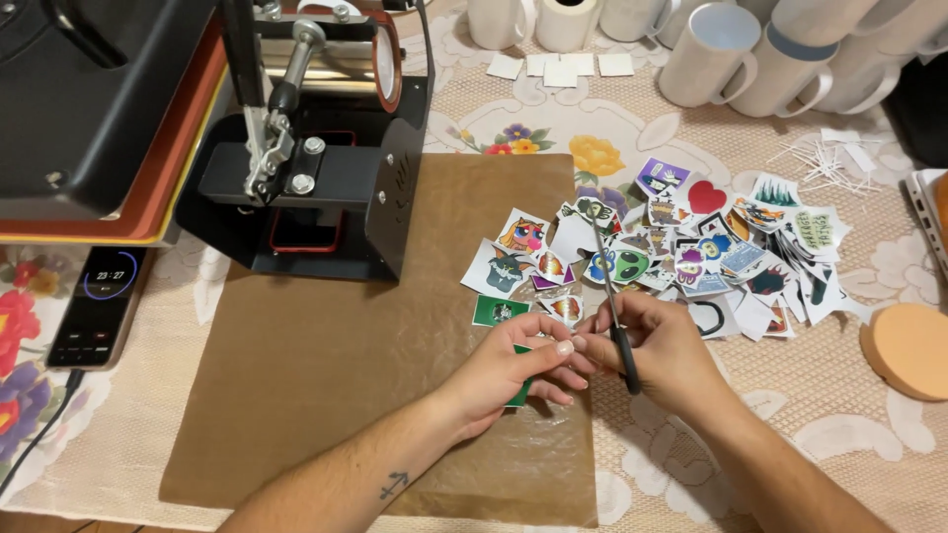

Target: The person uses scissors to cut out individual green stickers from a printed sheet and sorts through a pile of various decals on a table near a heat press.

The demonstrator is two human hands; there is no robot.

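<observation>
I saw my left hand (513,370) pinching a small green paper sticker (521,387) just above the brown baking sheet (326,365). My right hand (657,350), touching it, gripped slim black-handled scissors (614,306), blades pointing away toward the pile of cut stickers (691,262).

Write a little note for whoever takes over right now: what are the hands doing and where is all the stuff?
Left hand: grip shut on a small green sticker piece, held over the brown paper sheet.
Right hand: grip shut on the scissors, blades pointing away toward the sticker pile.
Things: many cut-out stickers lie spread beside the brown sheet on the flowered tablecloth. White mugs stand at the far edge, the black press machine at the far left.
Done: many stickers look already cut out.
Left: the green piece in hand; I cannot tell how many others need trimming.
</observation>
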